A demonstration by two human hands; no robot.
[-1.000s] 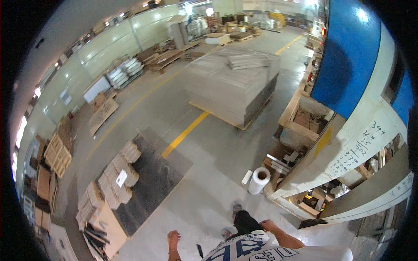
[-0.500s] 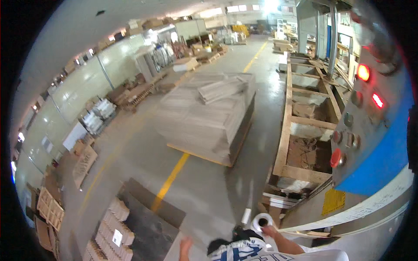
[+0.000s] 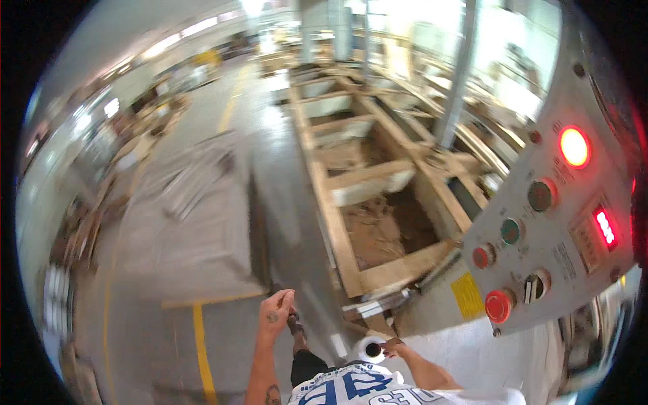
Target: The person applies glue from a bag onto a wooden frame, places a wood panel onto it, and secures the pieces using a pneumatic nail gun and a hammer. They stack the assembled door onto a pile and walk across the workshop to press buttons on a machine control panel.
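My right hand [image 3: 393,347] grips a white roll [image 3: 364,339], which looks like wrapping film, by its end with the dark hollow core. The roll is held low, just ahead of my body. A short white piece [image 3: 339,345] shows beside the roll; I cannot tell whether it is joined to it. My left hand [image 3: 277,310] is raised in front of me with its fingers curled in, and no object shows in it. Closest to that hand is the large stack of flat grey-brown panels [image 3: 196,250], with a few loose strips [image 3: 196,189] on top, blurred.
On the right hangs a grey control panel [image 3: 526,250] with buttons, a lit lamp and a red display. Ahead of it runs a long wooden frame [image 3: 378,270] over open pits. Grey floor [image 3: 290,223] lies between frame and stack. A yellow line [image 3: 204,351] marks the floor.
My view has swung right and forward, so the stack sits further left and the control panel shows more fully. My left hand has come up higher. The roll stays in my right hand.
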